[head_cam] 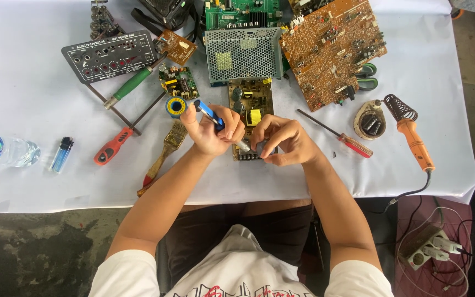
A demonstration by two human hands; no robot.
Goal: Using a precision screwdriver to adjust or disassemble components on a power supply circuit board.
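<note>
The left hand [211, 131] is gripping a slim blue-handled metal tool [214, 118], fingers curled tight around it, tip angled toward the right hand [282, 142], which is pinching the near edge of a narrow rectangular yellow-brown circuit board [250, 104] lying under both hands; a red-handled screwdriver [341, 135] is lying just right of the right hand

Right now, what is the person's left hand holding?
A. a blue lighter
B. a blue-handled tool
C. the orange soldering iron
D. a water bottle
B: the left hand is closed around a blue-handled tool whose tip points down at the circuit board, while the lighter, water bottle and orange soldering iron lie untouched on the table.
</note>
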